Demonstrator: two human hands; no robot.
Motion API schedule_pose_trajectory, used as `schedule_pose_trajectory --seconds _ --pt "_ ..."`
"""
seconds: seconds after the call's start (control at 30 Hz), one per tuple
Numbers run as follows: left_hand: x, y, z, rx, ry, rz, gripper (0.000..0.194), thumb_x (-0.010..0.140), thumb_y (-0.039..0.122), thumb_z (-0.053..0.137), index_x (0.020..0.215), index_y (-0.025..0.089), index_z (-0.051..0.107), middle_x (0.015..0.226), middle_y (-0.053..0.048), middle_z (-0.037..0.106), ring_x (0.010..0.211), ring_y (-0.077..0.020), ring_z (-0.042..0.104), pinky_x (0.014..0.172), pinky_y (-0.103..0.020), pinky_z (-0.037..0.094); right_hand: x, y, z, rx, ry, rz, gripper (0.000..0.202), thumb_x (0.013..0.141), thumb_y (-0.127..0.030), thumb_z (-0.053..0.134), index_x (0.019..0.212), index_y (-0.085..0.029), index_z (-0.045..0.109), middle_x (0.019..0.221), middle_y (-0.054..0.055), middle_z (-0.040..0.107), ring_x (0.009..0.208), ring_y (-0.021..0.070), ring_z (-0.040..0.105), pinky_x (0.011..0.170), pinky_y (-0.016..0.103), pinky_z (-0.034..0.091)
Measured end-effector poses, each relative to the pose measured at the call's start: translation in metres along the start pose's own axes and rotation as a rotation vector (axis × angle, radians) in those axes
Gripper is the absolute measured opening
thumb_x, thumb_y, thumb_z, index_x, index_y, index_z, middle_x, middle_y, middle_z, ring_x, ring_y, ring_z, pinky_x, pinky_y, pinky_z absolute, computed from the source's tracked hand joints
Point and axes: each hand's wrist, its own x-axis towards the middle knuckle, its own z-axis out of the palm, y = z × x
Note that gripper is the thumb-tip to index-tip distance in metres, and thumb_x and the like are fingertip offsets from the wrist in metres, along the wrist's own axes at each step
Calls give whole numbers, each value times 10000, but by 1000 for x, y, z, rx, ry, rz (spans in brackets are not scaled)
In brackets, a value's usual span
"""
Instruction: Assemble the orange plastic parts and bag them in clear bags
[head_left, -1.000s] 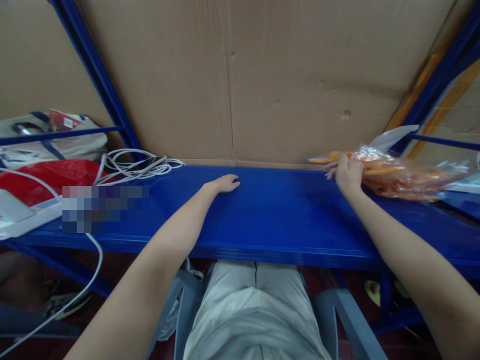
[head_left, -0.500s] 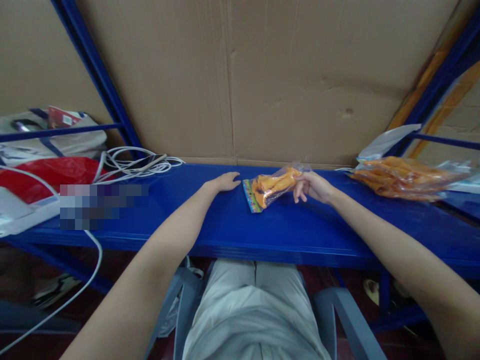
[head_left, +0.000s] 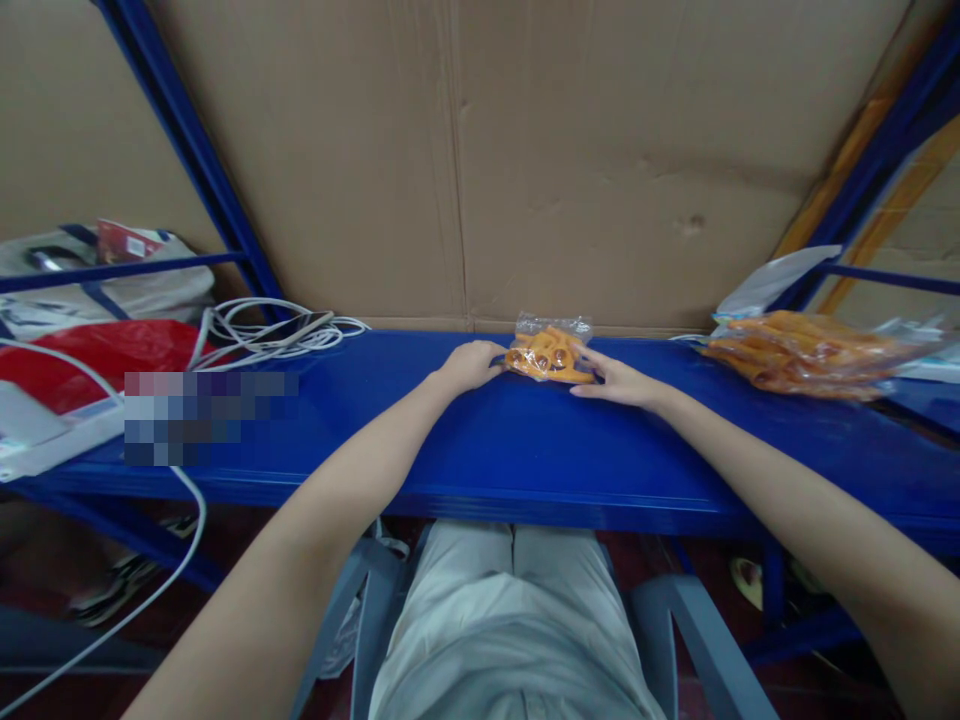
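A clear plastic packet (head_left: pixel 551 352) with orange contents lies on the blue table, its dark round marks facing up. What the orange contents are, I cannot make out. My left hand (head_left: pixel 472 366) is at the packet's left edge, its fingers closed on that side. My right hand (head_left: pixel 619 382) is at the right edge, thumb and fingers spread apart and touching the packet. The coloured header card seen earlier is hidden now.
More orange stuff in clear plastic bags (head_left: pixel 802 350) lies at the right. Coiled white cables (head_left: pixel 277 330), a red bag (head_left: pixel 135 350) and a white power strip (head_left: pixel 60 440) are at the left. Cardboard (head_left: pixel 585 180) stands behind the blue table (head_left: pixel 525 460).
The packet has been turned and now lies face up between both hands. My left hand has moved right to its edge. My right hand has loosened and spread its fingers.
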Motion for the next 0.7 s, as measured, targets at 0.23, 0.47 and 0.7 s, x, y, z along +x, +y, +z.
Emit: schedule_pose_trajectory --seconds 0.23,0.47,0.7 --pt "2 18 -6 126 1 -83 327 905 230 423 1003 201 733 1099 -113 724 1077 -294 652 915 -386 493 0 -20 5 -754 90 -91 458 908 -366 534 1329 -194 594 1370 153 587 1231 339 571 981 482 458" --pt "34 15 -18 -121 194 -213 254 896 229 502 908 155 745 962 -118 741 954 -261 684 856 -347 504 18 -53 -18 -1073 177 44 344 953 -261 422 1019 -150 742 1057 199 724 970 317 686 812 401 470" --pt "64 17 -14 -754 210 -310 477 942 370 559 1365 153 527 982 -103 728 618 -141 691 625 -257 539 62 -42 -44 -650 599 168 349 915 -384 514 1015 -142 745 961 206 710 1011 345 650 869 463 480"
